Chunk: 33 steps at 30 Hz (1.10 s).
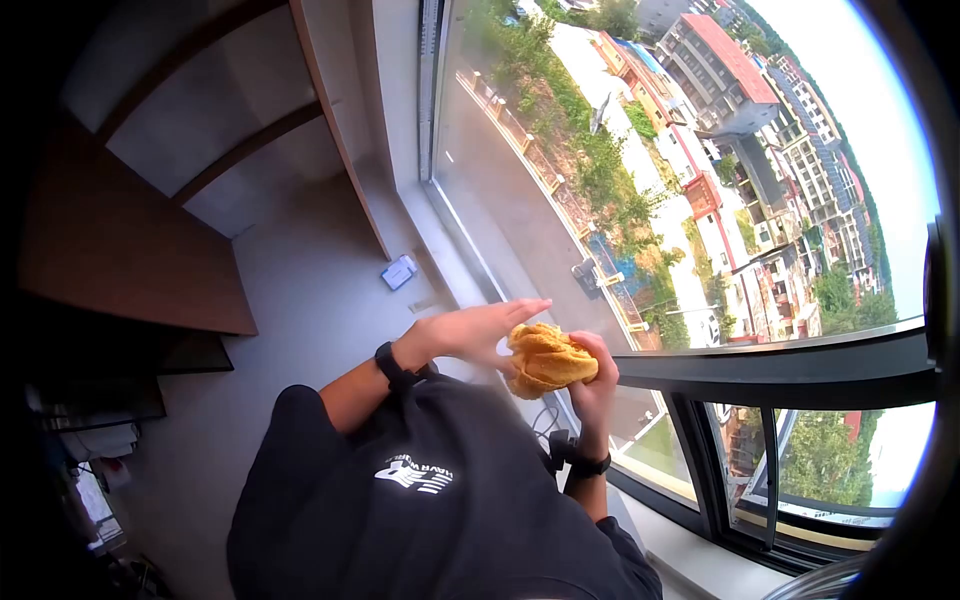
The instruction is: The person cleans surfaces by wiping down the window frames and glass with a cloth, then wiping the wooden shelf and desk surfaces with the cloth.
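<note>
A crumpled yellow cloth (548,360) is bunched up in front of my chest. My right hand (597,385) is wrapped round its right side, with the fingers partly hidden behind it. On the cloth's other side is my left hand (475,330), its fingers stretched out and slightly blurred near the cloth's upper left edge. Whether the left palm touches the cloth I cannot tell. Both wrists wear black bands.
A large window (560,230) with a dark frame (780,370) fills the right side, overlooking buildings and trees. A small blue and white packet (398,272) lies on the floor beside the wall. Brown wooden furniture (140,240) stands at the left.
</note>
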### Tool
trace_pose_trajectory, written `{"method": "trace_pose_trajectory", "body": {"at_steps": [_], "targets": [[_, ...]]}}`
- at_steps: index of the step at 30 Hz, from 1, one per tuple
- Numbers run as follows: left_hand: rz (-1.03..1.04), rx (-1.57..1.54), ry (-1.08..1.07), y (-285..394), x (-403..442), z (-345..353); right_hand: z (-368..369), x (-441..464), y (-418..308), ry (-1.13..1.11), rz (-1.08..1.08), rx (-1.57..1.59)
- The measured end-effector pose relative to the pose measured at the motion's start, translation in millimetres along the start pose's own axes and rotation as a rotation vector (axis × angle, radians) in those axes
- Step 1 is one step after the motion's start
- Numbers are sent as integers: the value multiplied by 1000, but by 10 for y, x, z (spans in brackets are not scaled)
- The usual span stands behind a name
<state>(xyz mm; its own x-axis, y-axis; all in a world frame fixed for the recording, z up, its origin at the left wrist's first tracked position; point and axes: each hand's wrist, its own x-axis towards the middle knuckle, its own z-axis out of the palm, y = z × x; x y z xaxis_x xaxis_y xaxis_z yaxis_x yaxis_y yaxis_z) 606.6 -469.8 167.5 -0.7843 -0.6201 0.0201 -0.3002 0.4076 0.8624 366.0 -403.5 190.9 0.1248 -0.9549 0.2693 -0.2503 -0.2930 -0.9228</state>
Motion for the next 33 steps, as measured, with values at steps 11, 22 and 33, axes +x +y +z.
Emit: {"method": "trace_pose_trajectory", "body": {"at_steps": [11,22,33], "targets": [[-163,-27,83,-253,-976,-1103,1480,545,-197,-157,-32,175],[-254,101,265,-926,-1481,-1615,1442,-1358,1188,-581,749,-61],[-260,240,161,-1013,-1391,-1829,1868,-2245,2119,-669,973,-273]]}}
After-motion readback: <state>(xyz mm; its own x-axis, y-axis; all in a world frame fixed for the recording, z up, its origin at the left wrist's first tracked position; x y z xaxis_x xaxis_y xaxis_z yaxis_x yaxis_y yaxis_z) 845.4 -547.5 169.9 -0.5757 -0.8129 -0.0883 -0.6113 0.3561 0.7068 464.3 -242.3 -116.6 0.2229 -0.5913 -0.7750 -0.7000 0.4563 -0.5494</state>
